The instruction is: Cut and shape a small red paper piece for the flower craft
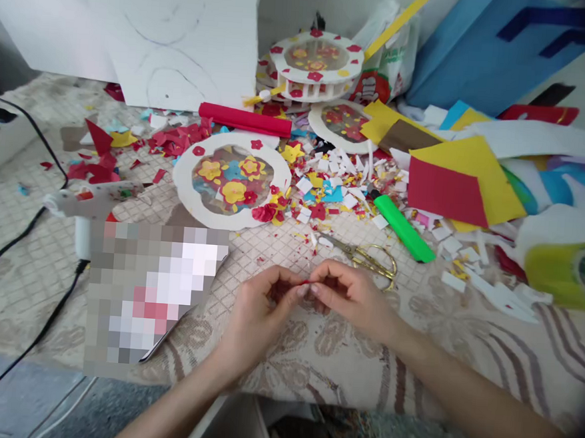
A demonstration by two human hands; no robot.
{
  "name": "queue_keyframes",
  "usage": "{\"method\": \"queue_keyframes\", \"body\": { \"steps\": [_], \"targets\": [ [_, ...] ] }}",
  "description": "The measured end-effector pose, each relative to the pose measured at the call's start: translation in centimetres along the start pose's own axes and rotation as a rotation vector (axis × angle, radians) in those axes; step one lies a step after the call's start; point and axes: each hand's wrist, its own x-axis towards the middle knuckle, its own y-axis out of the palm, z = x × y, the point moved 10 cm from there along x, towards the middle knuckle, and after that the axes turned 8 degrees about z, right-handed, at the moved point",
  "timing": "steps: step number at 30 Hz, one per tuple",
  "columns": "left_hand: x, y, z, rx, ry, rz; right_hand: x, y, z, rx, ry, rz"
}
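Thumbs and fingertips of my left hand (261, 307) and my right hand (352, 296) meet above the front of the table, both pinching one tiny red piece (305, 282). It looks like paper, though the fingers cover most of it. Gold-handled scissors (392, 259) lie just behind my right hand, blades pointing left. Farther back is a white scalloped ring (184, 188) with a clear middle, decorated with yellow, blue and red paper flowers. A loose red paper flower (265, 214) rests at its lower right edge.
A white glue gun (84, 234) with a black cord lies left, beside a pixelated patch (156, 303). Paper scraps (336, 172) cover the table's middle. A green bar (404, 230), red and yellow sheets (447, 190) and a tape roll (559, 271) lie right. Behind stands a round decorated lantern-like piece (311, 90).
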Motion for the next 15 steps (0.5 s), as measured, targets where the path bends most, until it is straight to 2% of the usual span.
{"method": "queue_keyframes", "body": {
  "steps": [5,15],
  "targets": [
    [0.04,-0.34,0.24,-0.018,-0.007,-0.022,-0.03,-0.02,0.21,-0.009,0.000,-0.008],
    [-0.02,0.19,0.23,0.024,-0.003,0.015,-0.10,-0.30,0.20,-0.020,-0.017,-0.026]
  ]
}}
